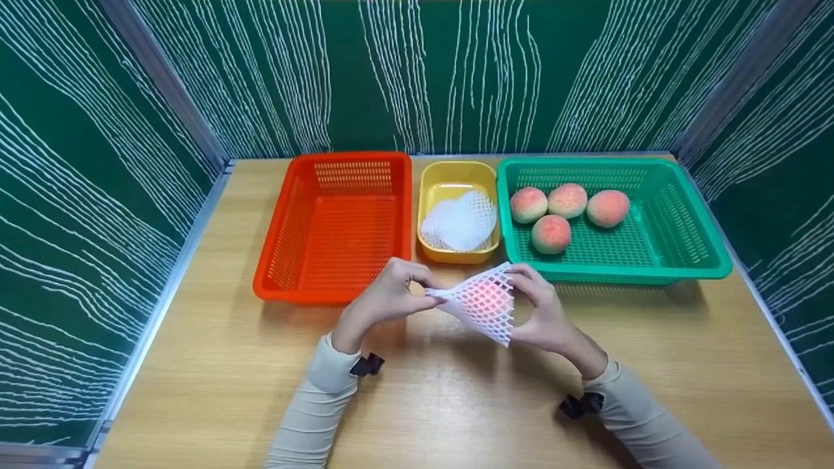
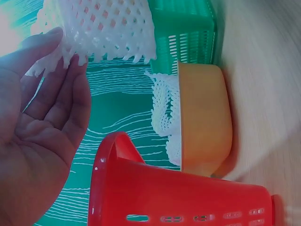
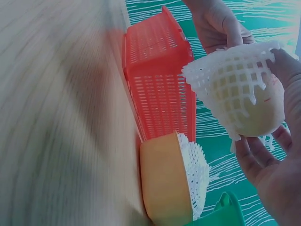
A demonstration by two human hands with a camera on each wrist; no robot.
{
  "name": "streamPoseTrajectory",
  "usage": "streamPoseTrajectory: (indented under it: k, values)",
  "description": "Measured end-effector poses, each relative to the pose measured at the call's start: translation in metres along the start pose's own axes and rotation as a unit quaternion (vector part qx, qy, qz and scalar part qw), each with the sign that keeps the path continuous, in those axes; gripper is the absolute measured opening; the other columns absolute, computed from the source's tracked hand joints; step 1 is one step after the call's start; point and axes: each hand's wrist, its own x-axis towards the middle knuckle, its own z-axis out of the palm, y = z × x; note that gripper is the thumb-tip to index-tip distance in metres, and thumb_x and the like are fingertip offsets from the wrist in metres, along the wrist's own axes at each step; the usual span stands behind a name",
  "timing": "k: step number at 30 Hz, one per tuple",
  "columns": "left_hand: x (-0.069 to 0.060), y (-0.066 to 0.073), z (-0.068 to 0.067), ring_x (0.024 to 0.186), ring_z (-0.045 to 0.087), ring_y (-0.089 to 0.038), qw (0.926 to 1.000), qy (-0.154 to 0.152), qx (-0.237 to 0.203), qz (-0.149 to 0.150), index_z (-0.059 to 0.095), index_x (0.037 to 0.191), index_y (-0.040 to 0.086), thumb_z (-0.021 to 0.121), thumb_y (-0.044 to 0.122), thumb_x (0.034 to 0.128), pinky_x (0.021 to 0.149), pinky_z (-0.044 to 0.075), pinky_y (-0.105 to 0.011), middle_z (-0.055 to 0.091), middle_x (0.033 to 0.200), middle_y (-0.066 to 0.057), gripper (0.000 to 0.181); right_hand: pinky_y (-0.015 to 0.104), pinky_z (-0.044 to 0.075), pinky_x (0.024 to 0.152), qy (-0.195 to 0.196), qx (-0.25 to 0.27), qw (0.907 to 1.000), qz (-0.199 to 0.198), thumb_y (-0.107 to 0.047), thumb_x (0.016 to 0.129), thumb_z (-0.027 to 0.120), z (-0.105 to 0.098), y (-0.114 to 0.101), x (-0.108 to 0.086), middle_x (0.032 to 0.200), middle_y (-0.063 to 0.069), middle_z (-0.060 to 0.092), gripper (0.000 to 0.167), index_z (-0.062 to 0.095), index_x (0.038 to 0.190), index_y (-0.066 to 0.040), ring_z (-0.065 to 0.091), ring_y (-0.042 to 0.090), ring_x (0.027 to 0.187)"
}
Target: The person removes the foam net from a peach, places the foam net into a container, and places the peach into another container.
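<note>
In the head view a white foam net sleeve (image 1: 466,303) hangs between both hands above the table, with a pinkish peach (image 3: 265,110) inside it. My left hand (image 1: 391,293) pinches the sleeve's narrow, gathered end between thumb and fingers. At the wide end, my right hand (image 1: 544,312) holds the peach, thumb on one side and fingertips on the other, touching the net's edge. As the right wrist view shows, the net covers part of the peach and leaves its near side bare. Spare foam nets (image 1: 459,221) lie in a yellow bin (image 1: 458,170) just beyond the hands.
Left of the yellow bin stands a red basket (image 1: 348,241) with nothing visible in it. To the right, a green basket (image 1: 651,268) holds several peaches (image 1: 551,234). All three containers line the back of the wooden table (image 1: 443,404), before green walls with white lines.
</note>
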Motion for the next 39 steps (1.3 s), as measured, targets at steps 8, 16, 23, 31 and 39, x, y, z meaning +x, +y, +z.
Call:
streamPoseTrajectory:
  k: [8, 16, 23, 31, 39]
  values:
    - [-0.008, -0.026, 0.004, 0.069, 0.059, -0.012, 0.9999, 0.0, 0.011, -0.012, 0.078, 0.088, 0.009, 0.08, 0.005, 0.0791, 0.064, 0.046, -0.026, 0.071, 0.082, 0.003, 0.01, 0.023, 0.046, 0.092, -0.01, -0.016, 0.9998, -0.006, 0.006, 0.048, 0.089, -0.004, 0.0, -0.005, 0.112, 0.029, 0.055, 0.07, 0.059, 0.111, 0.013, 0.053, 0.022, 0.107]
    - [-0.011, -0.027, 0.0, 0.065, 0.055, -0.016, 0.9992, -0.01, 0.021, -0.033, 0.077, 0.089, 0.008, 0.079, 0.01, 0.0814, 0.057, 0.042, -0.026, 0.071, 0.081, 0.007, 0.008, 0.021, 0.049, 0.086, -0.01, -0.009, 0.9999, 0.001, 0.009, 0.049, 0.085, -0.01, -0.002, -0.01, 0.109, 0.027, 0.058, 0.068, 0.057, 0.11, 0.015, 0.056, 0.022, 0.102]
    - [-0.013, -0.025, -0.006, 0.061, 0.054, -0.016, 0.9973, -0.013, 0.032, -0.065, 0.077, 0.087, 0.009, 0.078, 0.009, 0.0808, 0.053, 0.043, -0.026, 0.07, 0.078, 0.009, 0.006, 0.021, 0.049, 0.082, -0.018, 0.008, 0.9997, 0.012, 0.011, 0.05, 0.086, -0.015, -0.002, -0.015, 0.111, 0.027, 0.057, 0.067, 0.056, 0.111, 0.013, 0.056, 0.023, 0.101]
    - [-0.014, -0.025, -0.011, 0.068, 0.055, -0.01, 0.9961, -0.017, 0.023, -0.083, 0.077, 0.09, 0.011, 0.077, 0.01, 0.0825, 0.061, 0.049, -0.028, 0.069, 0.08, 0.01, 0.007, 0.021, 0.048, 0.084, -0.014, -0.008, 0.9996, 0.024, 0.01, 0.052, 0.086, -0.023, -0.001, -0.019, 0.114, 0.024, 0.058, 0.068, 0.058, 0.114, 0.01, 0.055, 0.023, 0.102]
    - [-0.016, -0.023, -0.016, 0.071, 0.058, -0.008, 0.9959, 0.004, 0.024, -0.087, 0.077, 0.089, 0.011, 0.076, 0.008, 0.0829, 0.065, 0.053, -0.03, 0.069, 0.081, 0.011, 0.007, 0.021, 0.047, 0.084, -0.012, -0.025, 0.9993, 0.024, 0.01, 0.05, 0.087, -0.028, -0.001, -0.021, 0.114, 0.024, 0.058, 0.069, 0.059, 0.113, 0.009, 0.055, 0.024, 0.103]
